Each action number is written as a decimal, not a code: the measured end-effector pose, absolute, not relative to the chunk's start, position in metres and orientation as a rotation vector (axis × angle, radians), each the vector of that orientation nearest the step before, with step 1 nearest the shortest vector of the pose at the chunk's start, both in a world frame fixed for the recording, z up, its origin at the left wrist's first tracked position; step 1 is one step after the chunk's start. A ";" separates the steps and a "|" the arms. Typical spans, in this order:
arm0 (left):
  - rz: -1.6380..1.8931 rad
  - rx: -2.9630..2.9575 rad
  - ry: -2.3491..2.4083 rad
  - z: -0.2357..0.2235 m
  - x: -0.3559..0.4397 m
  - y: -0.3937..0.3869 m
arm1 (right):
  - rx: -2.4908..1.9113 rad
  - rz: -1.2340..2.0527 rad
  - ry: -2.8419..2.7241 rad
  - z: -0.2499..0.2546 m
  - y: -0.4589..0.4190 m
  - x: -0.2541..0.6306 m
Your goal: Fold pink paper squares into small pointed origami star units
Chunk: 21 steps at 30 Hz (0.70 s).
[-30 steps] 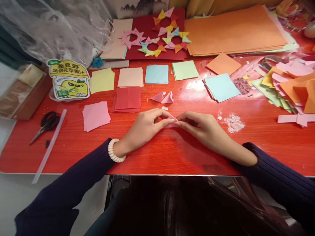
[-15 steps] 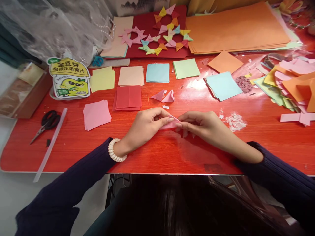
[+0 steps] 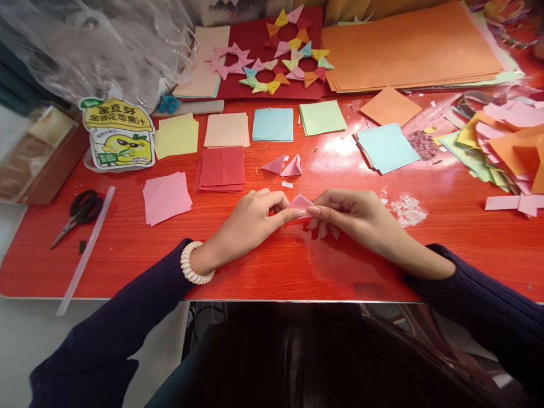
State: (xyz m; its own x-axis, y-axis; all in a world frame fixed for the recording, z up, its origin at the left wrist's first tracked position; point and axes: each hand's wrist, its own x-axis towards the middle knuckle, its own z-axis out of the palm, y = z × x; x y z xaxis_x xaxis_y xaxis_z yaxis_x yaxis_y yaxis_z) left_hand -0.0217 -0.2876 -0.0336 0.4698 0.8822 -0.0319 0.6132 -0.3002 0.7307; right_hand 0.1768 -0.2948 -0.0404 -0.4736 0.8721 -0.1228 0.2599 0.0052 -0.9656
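Between my hands is a small folded piece of pink paper (image 3: 300, 202), its peak pointing away from me. My left hand (image 3: 257, 218) pinches its left corner between thumb and fingers. At the right corner, my right hand (image 3: 351, 212) grips it the same way, with the lower fingers curled beneath. Just beyond lie two folded pink paper triangles (image 3: 292, 166) and a small white scrap (image 3: 287, 185). A stack of red paper squares (image 3: 222, 168) sits past my left hand, and pink paper squares (image 3: 167, 198) lie farther left.
Black-handled scissors (image 3: 80, 212) and a translucent strip (image 3: 87, 252) lie at the left. Yellow (image 3: 177, 136), peach (image 3: 226, 130), blue (image 3: 272, 124) and green (image 3: 323, 118) squares form a row. Folded paper rings (image 3: 266, 78) rest behind; loose paper pieces (image 3: 505, 147) heap at right.
The pink paper has turned so that its triangular face and peak now show. My left fingers have shifted off its top toward the left corner; my right hand keeps its pinch.
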 end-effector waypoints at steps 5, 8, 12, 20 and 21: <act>0.478 2.002 1.273 -0.034 -0.022 -0.287 | -1.162 1.544 -1.717 -0.041 -0.293 0.176; 0.468 1.961 1.243 -0.033 -0.023 -0.286 | -1.153 1.562 -1.712 -0.042 -0.292 0.178; 0.413 1.907 1.178 -0.033 -0.026 -0.285 | -1.170 1.534 -1.754 -0.042 -0.292 0.181; 0.339 1.897 1.184 -0.030 -0.030 -0.284 | -1.238 1.068 -1.980 -0.044 -0.295 0.175; 0.343 1.927 1.186 -0.030 -0.030 -0.284 | -1.233 1.011 -2.008 -0.044 -0.295 0.175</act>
